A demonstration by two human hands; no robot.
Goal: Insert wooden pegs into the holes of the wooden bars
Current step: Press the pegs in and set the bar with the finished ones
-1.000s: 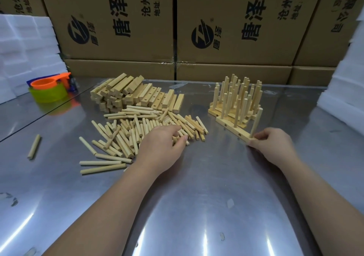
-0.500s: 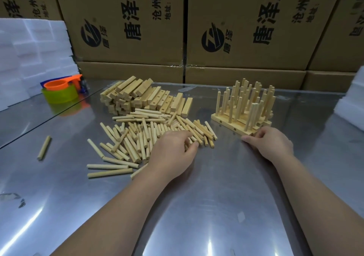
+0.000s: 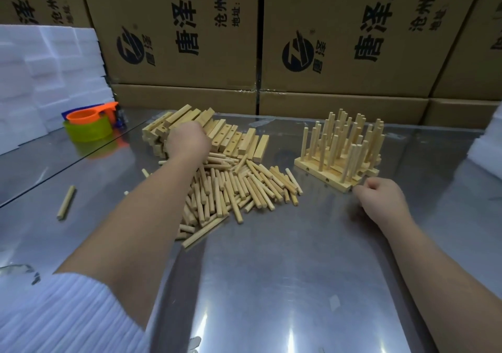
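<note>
A heap of drilled wooden bars [image 3: 233, 141] lies at the back middle of the steel table. My left hand [image 3: 187, 142] reaches over the pegs and rests on the left part of that heap, its back toward me and its fingers hidden. Loose wooden pegs [image 3: 244, 187] are spread in front of the bars. To the right stand several bars with upright pegs in them [image 3: 342, 149], packed side by side. My right hand [image 3: 380, 202] lies on the table by the near right corner of that group, fingers loosely curled, holding nothing.
One stray peg [image 3: 66, 202] lies far left. An orange scoop on a green tub [image 3: 88, 127] stands at back left beside white foam blocks [image 3: 40, 81]. Cardboard boxes [image 3: 339, 40] wall off the back. More white foam [image 3: 486, 146] sits at the right edge.
My left hand has moved from the peg pile forward to the heap of bars. My right hand has drawn back slightly from the pegged bars, and the head view has shifted.
</note>
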